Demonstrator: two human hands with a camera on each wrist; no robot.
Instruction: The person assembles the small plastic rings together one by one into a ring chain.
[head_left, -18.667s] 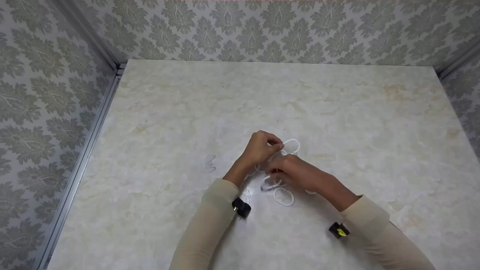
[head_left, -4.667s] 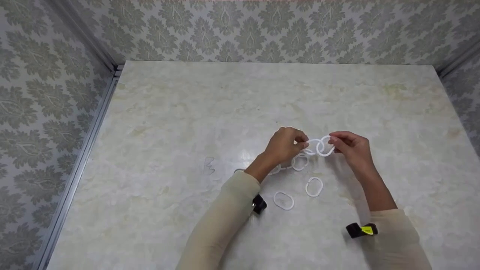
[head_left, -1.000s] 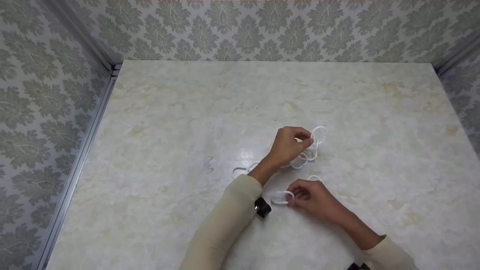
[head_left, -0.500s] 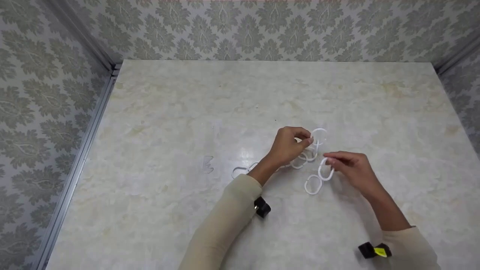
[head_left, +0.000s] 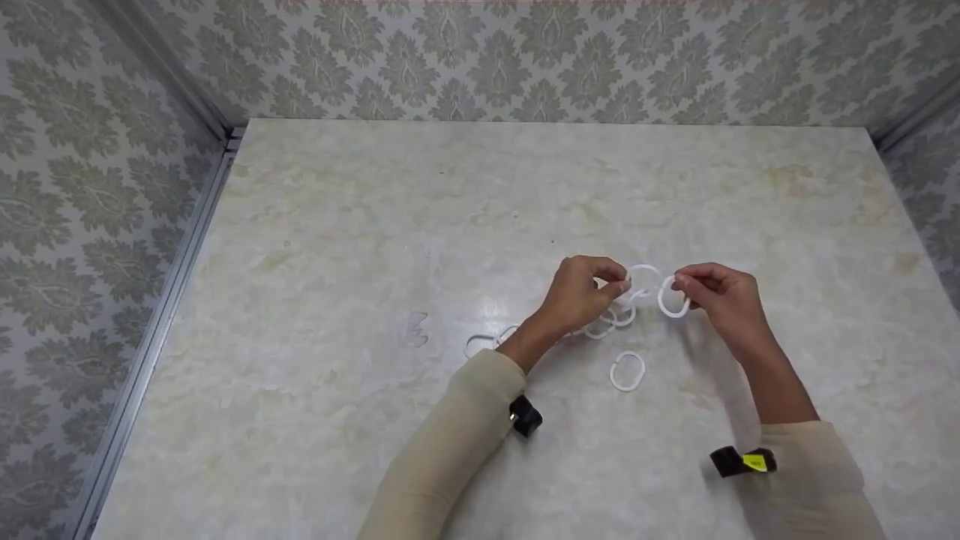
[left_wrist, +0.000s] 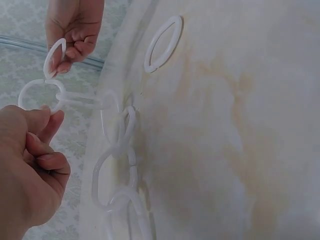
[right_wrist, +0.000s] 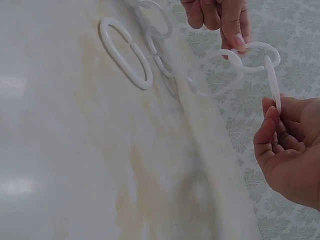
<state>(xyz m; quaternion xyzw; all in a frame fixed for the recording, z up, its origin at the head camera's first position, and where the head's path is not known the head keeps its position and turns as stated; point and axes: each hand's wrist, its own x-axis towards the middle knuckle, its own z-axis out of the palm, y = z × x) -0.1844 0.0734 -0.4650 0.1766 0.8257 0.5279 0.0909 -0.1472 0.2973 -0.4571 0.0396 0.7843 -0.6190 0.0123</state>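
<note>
My left hand (head_left: pixel 581 296) pinches the end ring (left_wrist: pixel 21 92) of a chain of white plastic rings (left_wrist: pixel 95 182) between thumb and fingertip. The chain trails down onto the table, partly hidden by the left forearm in the head view. My right hand (head_left: pixel 724 300) pinches a single oval ring (right_wrist: pixel 273 82), held upright just right of the chain's end. In the right wrist view its tip overlaps the end ring, where a small gap shows in the left wrist view. Below the hands, another loose white ring (head_left: pixel 643 367) lies flat on the table.
The pale marbled table (head_left: pixel 337 225) is bordered by patterned wall panels (head_left: pixel 502 60). A thin clear piece with a jagged edge (head_left: pixel 417 330) lies left of the hands. Black wrist cameras (head_left: pixel 525 416) sit at both sleeves.
The right hand picked the lower ring off the table and brought it up beside the chain's end. The left hand stays nearly still; the chain has grown longer since the earliest frame.
</note>
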